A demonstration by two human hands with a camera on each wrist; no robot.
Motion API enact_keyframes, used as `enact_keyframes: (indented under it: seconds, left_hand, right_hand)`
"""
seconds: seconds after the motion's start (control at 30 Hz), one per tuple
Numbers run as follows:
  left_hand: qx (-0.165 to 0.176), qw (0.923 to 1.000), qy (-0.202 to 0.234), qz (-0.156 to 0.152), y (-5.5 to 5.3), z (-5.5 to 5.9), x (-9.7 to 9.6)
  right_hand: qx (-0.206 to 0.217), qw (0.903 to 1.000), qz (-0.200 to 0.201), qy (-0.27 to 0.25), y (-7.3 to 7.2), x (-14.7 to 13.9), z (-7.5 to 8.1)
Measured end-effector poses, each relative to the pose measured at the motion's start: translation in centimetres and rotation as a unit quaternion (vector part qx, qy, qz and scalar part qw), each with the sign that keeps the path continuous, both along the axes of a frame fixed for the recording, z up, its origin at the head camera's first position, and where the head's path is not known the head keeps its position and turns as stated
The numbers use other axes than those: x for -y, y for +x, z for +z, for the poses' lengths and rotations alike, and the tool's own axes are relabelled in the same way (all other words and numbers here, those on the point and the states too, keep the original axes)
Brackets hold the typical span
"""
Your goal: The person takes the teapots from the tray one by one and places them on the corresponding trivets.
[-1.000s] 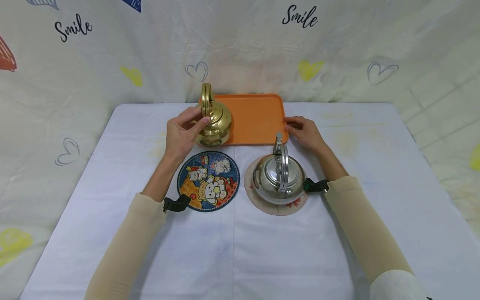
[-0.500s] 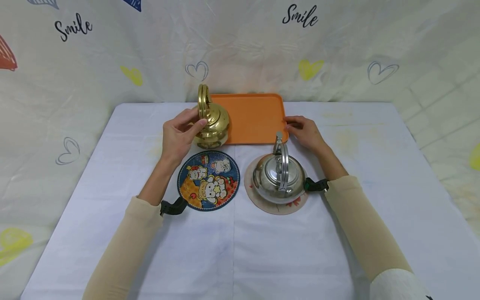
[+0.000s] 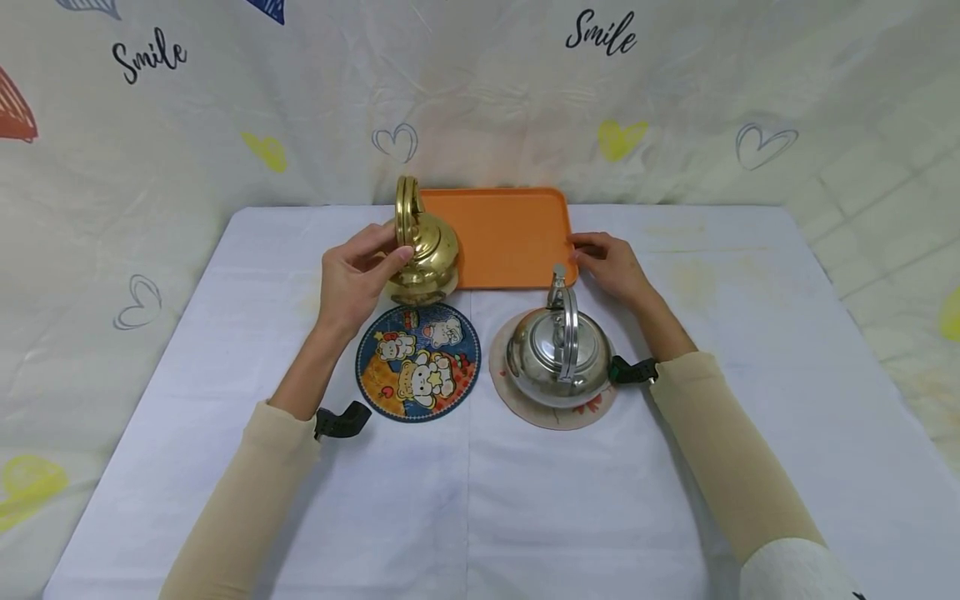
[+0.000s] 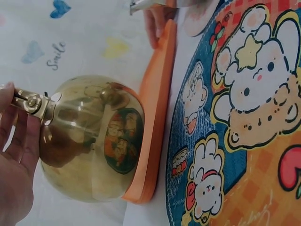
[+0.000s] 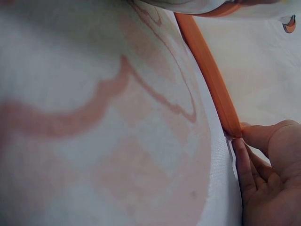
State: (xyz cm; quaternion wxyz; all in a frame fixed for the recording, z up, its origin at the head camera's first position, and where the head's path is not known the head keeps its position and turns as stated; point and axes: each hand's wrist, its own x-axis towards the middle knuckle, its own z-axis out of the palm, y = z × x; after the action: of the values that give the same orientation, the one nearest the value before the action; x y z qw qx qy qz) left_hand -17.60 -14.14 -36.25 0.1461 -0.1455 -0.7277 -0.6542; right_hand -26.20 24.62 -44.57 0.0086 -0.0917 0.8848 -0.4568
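In the head view my left hand (image 3: 354,279) pinches the upright handle of a gold kettle (image 3: 429,258), thumb on the near side. The kettle overlaps the left end of an orange tray (image 3: 513,237); whether its base touches the tray I cannot tell. My right hand (image 3: 611,265) pinches the tray's right edge, and the right wrist view shows the thumb (image 5: 258,136) against the tray's corner. A silver kettle (image 3: 558,358) stands on a pale round mat (image 3: 506,400), close to the right wrist. In front of the gold kettle lies a blue round mat (image 3: 420,367) with cartoon bears.
A white cloth covers the table (image 3: 465,508). Behind it hangs a pale sheet (image 3: 495,100) printed with hearts and words, right at the table's back edge. The silver kettle stands between the right forearm and the blue mat.
My left hand has drawn the gold kettle slightly left and toward me, so its base now meets the blue mat's far edge in the head view. The right hand and tray look unmoved.
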Motion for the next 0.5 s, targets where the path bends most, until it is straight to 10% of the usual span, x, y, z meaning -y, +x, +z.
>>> enact_keyframes:
  seconds: [0.5]
  left_hand:
    - [0.002,1.0,0.002,-0.001,0.95,0.12,0.34]
  right_hand:
    - [0.009,0.9999,-0.006,-0.004,0.17,0.25,0.3]
